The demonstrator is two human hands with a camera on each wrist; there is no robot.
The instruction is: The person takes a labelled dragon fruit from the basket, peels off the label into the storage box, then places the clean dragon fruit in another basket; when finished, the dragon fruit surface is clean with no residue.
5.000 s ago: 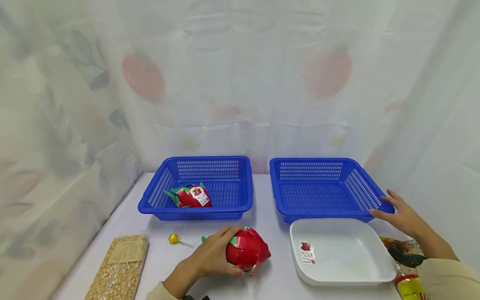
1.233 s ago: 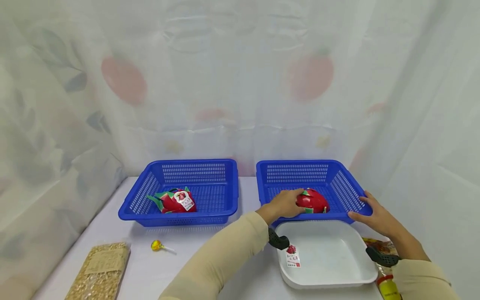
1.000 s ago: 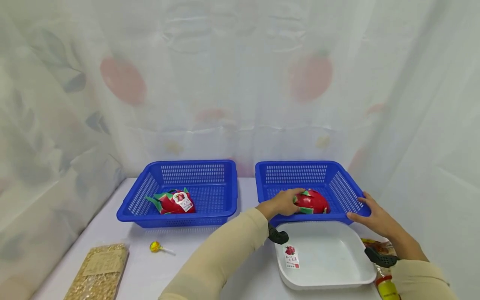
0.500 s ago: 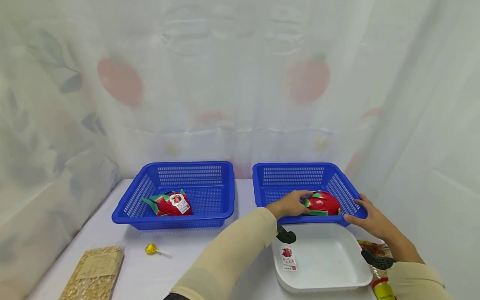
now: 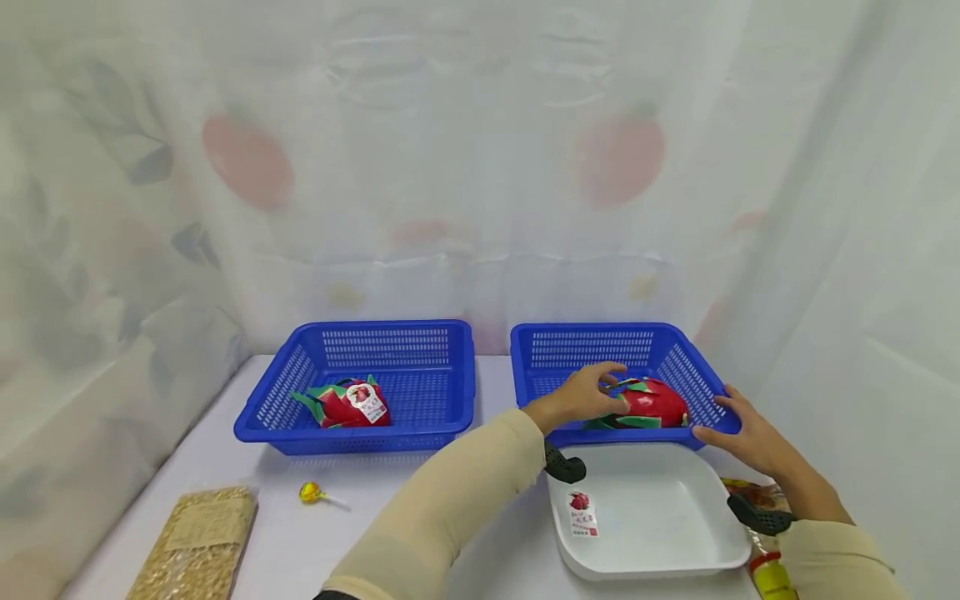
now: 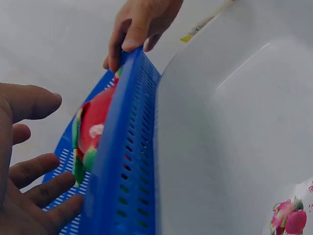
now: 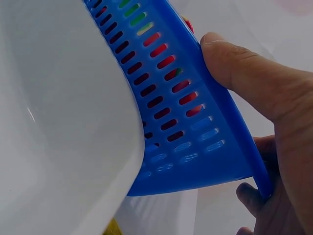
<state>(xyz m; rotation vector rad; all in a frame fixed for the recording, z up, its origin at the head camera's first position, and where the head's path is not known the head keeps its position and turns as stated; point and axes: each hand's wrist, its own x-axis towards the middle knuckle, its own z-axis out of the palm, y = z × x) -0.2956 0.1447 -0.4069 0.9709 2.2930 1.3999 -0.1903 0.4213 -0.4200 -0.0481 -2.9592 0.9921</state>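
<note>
A red toy dragon fruit (image 5: 652,403) with green leaf tips lies in the right blue basket (image 5: 592,331). Just left of it is my left hand (image 5: 581,396); in the left wrist view its fingers are spread, apart from the dragon fruit. My right hand (image 5: 757,437) grips the basket's front right corner. The right wrist view shows the thumb (image 7: 244,66) on the rim and fingers under it. In front of this basket stands a white tub (image 5: 652,508) with a dragon fruit sticker (image 5: 581,512).
The left blue basket (image 5: 390,327) holds another dragon fruit (image 5: 348,406), with a white label. A yellow lollipop (image 5: 311,492) and a bag of pale grains (image 5: 198,537) lie at the left. Packages (image 5: 768,558) sit partly hidden under the right forearm. White curtains enclose the table.
My left hand brought the dragon fruit from the table into the right basket, shifted it rightward there and let go. My right hand stayed at the basket's corner.
</note>
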